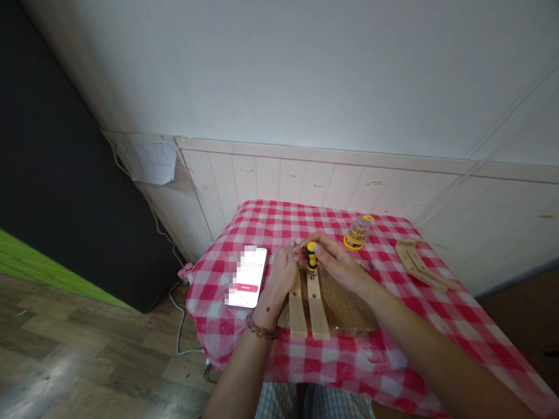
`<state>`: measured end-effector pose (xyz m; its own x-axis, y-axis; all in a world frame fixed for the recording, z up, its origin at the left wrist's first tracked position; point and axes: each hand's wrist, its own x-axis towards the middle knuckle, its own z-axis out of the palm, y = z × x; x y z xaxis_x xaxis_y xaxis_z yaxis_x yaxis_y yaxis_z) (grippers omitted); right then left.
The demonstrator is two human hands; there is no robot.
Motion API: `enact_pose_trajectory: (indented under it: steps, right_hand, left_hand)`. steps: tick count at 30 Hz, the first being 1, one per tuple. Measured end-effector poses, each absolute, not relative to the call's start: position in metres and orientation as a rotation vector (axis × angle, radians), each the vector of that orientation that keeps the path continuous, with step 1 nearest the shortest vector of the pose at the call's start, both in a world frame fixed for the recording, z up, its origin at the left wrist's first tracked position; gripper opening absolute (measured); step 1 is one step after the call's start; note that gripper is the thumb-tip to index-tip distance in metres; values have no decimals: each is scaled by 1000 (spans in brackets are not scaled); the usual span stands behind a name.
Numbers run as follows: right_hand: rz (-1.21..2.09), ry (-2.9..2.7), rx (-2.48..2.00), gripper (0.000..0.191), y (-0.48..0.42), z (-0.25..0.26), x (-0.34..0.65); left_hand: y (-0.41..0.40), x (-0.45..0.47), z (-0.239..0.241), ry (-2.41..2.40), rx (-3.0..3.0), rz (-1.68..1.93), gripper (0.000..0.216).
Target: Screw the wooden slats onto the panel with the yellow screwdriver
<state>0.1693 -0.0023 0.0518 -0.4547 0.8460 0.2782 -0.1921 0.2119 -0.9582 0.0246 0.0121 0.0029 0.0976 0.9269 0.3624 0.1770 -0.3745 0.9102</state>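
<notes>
Holds a stubby yellow-and-black screwdriver (311,257) in the curled fingers of the right hand (339,265), closed around the handle from its right side, above the checked tabletop (279,218). Stands its long axis nearly upright, with its shaft pointing down to the far part of the right wooden strip (318,317), beyond the round hole (314,295) in the nearer part. Looks, as a judgement, to turn on this one crossing: an upright axis against a strip running lengthwise toward the body, roughly square to each other. Cannot tell, at this size, whether touching a screw head or the bare wood at the tip. Puts the right hand nearest to the screwdriver, already on it, with no gap left to close. Sets the left hand (283,270) just to the left, with bent fingers by the far end of the left wooden strip (297,317) and fingertips close to the right hand's. Cannot tell whether gripping or merely resting there, for lack of a view under those fingers. Shows both strips lying side by side over a perforated board (349,308), with a narrow gap between at their near ends.
</notes>
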Motion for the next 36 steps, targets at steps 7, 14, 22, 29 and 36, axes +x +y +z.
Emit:
enact_pose_trajectory:
  steps: [7,14,22,29,36]
  right_hand:
    - [1357,-1599,-568,20,-4,52,171]
    - [1354,-1591,-642,35,-7,49,169]
    - [1522,-1488,-608,44,-9,56,162]
    - [1302,-1552,-701,33,-5,52,173]
    - [1312,-1555,-630,24,-6,54,171]
  left_hand:
    - [5,23,15,1083,1693,1316,51]
    - [6,25,11,1136,1691,1325,50]
    - [6,25,14,1129,1681,1331,48]
    - [7,25,10,1135,1686,1350,46]
    - [7,23,9,1148,1712,1349,39]
